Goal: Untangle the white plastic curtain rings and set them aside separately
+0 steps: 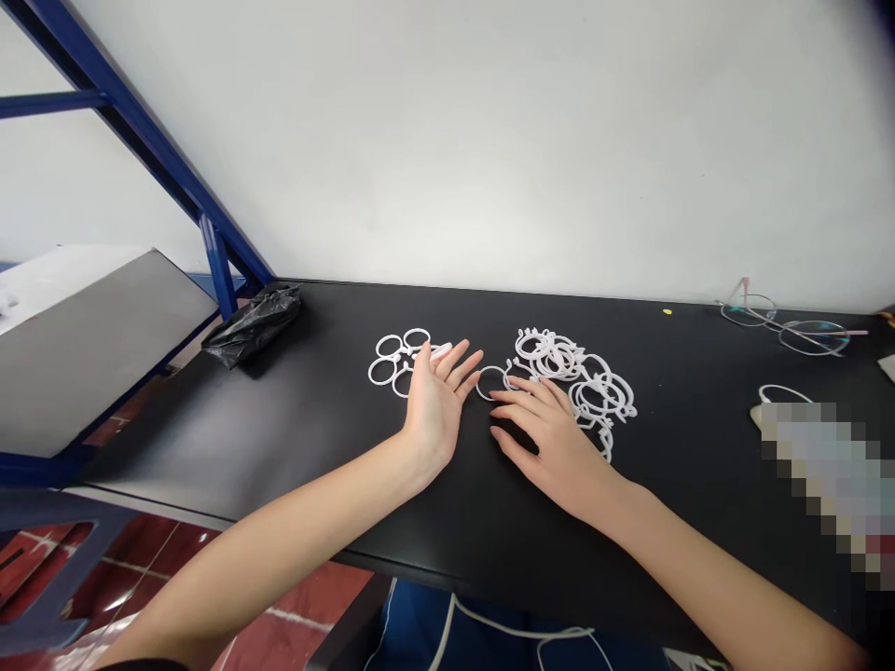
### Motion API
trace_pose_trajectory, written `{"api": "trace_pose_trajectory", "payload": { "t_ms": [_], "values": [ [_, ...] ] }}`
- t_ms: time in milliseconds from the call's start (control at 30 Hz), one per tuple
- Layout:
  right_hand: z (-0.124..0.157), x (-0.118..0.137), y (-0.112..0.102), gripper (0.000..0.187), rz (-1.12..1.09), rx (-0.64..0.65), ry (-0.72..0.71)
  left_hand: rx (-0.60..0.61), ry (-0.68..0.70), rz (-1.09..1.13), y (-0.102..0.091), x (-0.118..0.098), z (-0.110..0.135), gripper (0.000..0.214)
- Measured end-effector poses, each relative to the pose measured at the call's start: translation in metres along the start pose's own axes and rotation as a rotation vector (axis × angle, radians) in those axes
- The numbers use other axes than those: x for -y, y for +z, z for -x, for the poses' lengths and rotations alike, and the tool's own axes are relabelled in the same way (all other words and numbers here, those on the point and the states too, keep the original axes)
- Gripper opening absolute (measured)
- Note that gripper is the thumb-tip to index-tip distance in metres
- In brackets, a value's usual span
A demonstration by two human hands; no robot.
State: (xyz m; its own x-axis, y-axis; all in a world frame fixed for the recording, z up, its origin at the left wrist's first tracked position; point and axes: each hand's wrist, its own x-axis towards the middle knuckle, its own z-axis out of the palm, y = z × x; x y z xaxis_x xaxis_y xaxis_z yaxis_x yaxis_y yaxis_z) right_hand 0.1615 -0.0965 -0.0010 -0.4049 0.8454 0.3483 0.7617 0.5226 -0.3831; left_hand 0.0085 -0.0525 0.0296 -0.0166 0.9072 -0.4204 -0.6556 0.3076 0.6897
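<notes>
Between both hands: white ring (491, 367), round, near both sets of fingertips
Left hand (437, 410): fingers spread, beside ring cluster (397, 358)
Right hand (549, 429): fingers loosely parted, nearer ring pile (557, 359); contact unclear

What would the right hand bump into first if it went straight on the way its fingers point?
Probably the white ring just ahead of the right hand; they may already touch. Beyond it is the left hand, though its height is hard to judge.
</notes>
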Motion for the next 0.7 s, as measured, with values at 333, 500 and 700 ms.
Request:
{"api": "trace_pose_trajectory", "payload": {
  "t_ms": [333, 500, 700],
  "values": [
    [-0.0008, -0.0018, -0.0010, 0.017, 0.024, 0.001, -0.050, 0.042, -0.067, 0.033, -0.0010, 0.0028, 0.0002, 0.045],
    [-0.0014, -0.0039, -0.0009, 0.021, 0.010, -0.005, -0.083, 0.072, -0.089, 0.054, -0.0018, 0.0012, 0.0006, 0.051],
    [-0.0031, -0.0027, -0.0037, 0.019, -0.039, -0.032, -0.097, 0.070, -0.100, 0.062, -0.0011, 0.0008, -0.0002, 0.047]
  ]
}}
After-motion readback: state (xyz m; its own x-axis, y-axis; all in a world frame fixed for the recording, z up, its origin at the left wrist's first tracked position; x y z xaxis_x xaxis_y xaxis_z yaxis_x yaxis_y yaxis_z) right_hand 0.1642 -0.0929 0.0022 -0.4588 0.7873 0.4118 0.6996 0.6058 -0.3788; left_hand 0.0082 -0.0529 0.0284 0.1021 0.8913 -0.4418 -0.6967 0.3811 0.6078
